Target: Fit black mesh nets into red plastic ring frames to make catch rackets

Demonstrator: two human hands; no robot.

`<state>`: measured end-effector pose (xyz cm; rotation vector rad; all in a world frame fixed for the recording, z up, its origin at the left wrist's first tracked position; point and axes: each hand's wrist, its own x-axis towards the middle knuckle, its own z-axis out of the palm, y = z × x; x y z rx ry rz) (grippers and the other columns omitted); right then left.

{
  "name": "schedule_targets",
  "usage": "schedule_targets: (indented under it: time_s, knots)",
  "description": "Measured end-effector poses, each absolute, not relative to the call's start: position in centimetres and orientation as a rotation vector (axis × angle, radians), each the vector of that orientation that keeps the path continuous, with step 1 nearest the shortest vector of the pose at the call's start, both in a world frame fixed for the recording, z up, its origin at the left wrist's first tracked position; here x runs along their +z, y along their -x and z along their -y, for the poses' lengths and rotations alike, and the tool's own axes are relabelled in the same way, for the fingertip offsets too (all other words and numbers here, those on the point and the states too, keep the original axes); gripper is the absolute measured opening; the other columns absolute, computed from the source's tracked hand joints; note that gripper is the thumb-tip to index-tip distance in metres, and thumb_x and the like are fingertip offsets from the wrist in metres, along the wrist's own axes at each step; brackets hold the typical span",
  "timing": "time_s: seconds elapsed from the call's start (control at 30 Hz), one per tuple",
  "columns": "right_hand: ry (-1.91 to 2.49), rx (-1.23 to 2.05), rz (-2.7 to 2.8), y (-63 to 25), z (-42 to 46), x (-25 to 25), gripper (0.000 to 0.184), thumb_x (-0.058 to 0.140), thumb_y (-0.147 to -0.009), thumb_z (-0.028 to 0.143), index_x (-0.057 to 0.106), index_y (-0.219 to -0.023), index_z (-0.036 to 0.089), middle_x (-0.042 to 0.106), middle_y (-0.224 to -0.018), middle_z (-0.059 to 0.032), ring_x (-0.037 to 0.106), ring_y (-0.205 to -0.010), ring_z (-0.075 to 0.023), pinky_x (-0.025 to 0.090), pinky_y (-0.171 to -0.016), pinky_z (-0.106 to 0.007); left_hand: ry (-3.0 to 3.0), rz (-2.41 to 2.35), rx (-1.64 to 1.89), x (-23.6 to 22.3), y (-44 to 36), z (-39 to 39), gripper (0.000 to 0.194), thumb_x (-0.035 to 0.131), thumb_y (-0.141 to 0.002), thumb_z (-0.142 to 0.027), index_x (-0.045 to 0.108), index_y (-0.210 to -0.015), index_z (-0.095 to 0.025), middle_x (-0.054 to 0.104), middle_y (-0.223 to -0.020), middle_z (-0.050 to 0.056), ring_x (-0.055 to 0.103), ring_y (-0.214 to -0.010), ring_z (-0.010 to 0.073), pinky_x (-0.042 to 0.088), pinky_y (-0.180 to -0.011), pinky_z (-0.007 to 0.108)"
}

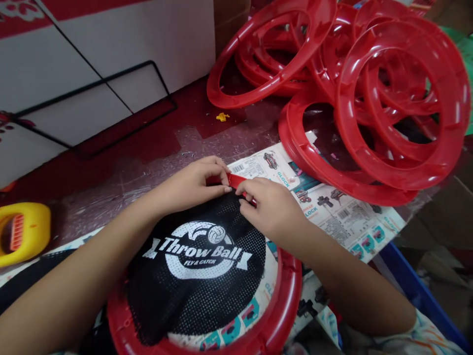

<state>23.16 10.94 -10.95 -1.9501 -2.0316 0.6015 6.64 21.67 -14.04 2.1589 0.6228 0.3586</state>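
A black mesh disc (225,296) printed "Throw Ball" in white lies within a red plastic ring (284,301) in front of me. Along the lower right, a gap shows between the mesh and the ring. At the far side, my left hand (201,182) pinches the mesh edge against the ring, thumb and fingers together. Close beside it, my right hand (269,204) has its fingers curled on the same stretch of edge. Both hands cover part of the rim there, and the exact hold of the fingertips is partly hidden.
Several red rings (402,103) are piled at the back right. A printed cardboard sheet (332,222) lies under the work. At left sits a yellow plastic handle (25,231); a black wire frame (111,81) leans by a white box (140,39). A yellow scrap (222,117) lies behind.
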Motion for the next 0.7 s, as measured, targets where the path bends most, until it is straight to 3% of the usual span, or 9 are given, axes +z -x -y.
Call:
schedule_targets:
  time_s: [0.23,0.43,0.7]
  knots:
    - [1.925,0.485,2.141,-23.44,-10.89,-11.34,0.029,0.049,-0.087,0.014,0.072,-0.105,0.015,0.066,-0.092,-0.0084,0.061,-0.083,-0.0182,0.045,-0.079,-0.028,-2.123,-0.690,0.455,-14.44,-6.87,-21.34,0.012,0.060,-0.081,-0.027,0.063,-0.075,-0.017,0.061,-0.093,0.004,0.059,-0.092,0.0188,0.045,-0.086,0.034]
    - [2.030,0.500,2.170,-23.03,-11.21,-11.16,0.030,0.047,-0.088,0.012,0.071,-0.106,0.012,0.066,-0.094,-0.0090,0.060,-0.088,-0.0189,0.044,-0.082,-0.028,-2.148,-0.749,0.478,-14.28,-7.22,-21.00,0.013,0.058,-0.081,-0.026,0.060,-0.072,-0.017,0.063,-0.089,0.004,0.059,-0.084,0.0180,0.046,-0.080,0.033]
    - [1.996,0.467,2.299,-23.54,-11.15,-11.07,0.029,0.048,-0.087,0.013,0.073,-0.103,0.015,0.062,-0.085,-0.0070,0.056,-0.079,-0.0177,0.042,-0.076,-0.028,-2.122,-0.753,0.453,-14.41,-7.34,-20.84,0.014,0.056,-0.079,-0.027,0.059,-0.068,-0.018,0.061,-0.094,0.005,0.059,-0.090,0.0189,0.047,-0.084,0.034]
